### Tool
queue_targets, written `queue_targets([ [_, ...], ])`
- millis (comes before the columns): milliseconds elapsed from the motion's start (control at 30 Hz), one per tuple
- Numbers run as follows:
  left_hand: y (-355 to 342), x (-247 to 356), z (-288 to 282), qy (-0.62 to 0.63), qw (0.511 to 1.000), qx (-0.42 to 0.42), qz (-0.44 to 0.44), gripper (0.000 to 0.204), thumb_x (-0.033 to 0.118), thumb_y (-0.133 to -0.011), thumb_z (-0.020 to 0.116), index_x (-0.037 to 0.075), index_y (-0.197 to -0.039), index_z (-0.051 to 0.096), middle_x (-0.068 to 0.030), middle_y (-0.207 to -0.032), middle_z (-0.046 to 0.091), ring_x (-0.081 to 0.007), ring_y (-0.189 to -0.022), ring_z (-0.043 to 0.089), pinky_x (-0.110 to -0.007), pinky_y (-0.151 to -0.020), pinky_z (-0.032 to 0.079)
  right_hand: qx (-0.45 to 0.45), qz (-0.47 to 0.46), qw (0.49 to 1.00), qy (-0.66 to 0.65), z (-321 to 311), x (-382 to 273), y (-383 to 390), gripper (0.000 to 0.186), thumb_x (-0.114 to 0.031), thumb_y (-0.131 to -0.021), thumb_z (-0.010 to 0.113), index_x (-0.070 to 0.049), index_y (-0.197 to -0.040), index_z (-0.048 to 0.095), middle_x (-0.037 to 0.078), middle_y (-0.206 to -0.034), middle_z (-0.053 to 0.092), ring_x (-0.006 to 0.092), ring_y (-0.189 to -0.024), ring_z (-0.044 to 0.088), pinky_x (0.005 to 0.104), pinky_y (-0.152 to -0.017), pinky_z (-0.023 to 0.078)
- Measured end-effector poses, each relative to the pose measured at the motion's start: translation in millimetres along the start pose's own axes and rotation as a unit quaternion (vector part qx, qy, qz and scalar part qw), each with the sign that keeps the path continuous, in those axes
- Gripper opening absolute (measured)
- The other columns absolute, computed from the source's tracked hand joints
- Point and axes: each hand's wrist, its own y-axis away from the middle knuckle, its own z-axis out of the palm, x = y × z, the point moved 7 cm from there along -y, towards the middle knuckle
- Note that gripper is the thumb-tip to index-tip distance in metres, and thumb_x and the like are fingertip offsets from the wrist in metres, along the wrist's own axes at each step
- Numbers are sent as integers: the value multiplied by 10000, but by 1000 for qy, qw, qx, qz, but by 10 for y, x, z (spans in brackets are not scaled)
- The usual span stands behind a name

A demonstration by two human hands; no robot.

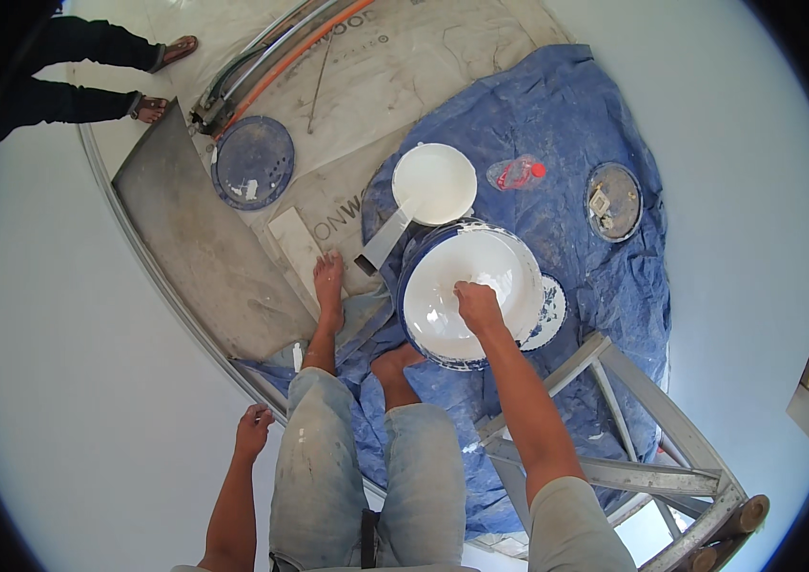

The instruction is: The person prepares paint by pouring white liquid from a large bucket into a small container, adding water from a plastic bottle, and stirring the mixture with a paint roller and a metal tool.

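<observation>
My right hand [480, 308] is closed, knuckles bent, above a large blue-rimmed bucket of white paint [438, 319]. Whatever its fingers hold, if anything, is hidden beneath them. Low at my left side hangs my left hand [253, 431], its fingers loosely bent and apart, with nothing visible in them. Against the far side of the bucket stands a smaller white pail [435, 181] with white inside. A grey rectangular metal tube [387, 240] leans on that pail's rim. Partly behind the large bucket, a paint-smeared white lid [547, 315] shows on the right.
A crumpled blue tarp [528, 105] lies under the buckets. On it are a clear bottle with a red cap [521, 173] and a round lid with scraps [614, 202]. A metal ladder [652, 472] stands at right. Farther left are a blue lid [252, 162] and another person's legs [90, 100].
</observation>
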Motion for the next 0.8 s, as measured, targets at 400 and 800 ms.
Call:
queue_targets([
  [400, 7, 185, 1, -16, 1000, -5, 21, 335, 234, -948, 594, -15, -1172, 595, -132, -980, 702, -198, -852, 693, -312, -662, 530, 177, -1, 974, -139, -575, -144, 793, 121, -51, -861, 689, -19, -977, 698, 157, -880, 706, 291, -777, 698, 328, -709, 548],
  [800, -144, 480, -223, -20, 999, 5, 30, 329, 205, -936, 611, -45, -1149, 596, -149, -963, 692, -207, -848, 678, -329, -768, 533, 225, -59, 959, -164, -2038, -977, 699, 161, 24, -834, 685, -32, -984, 704, 139, -888, 709, 257, -805, 709, 311, -708, 555],
])
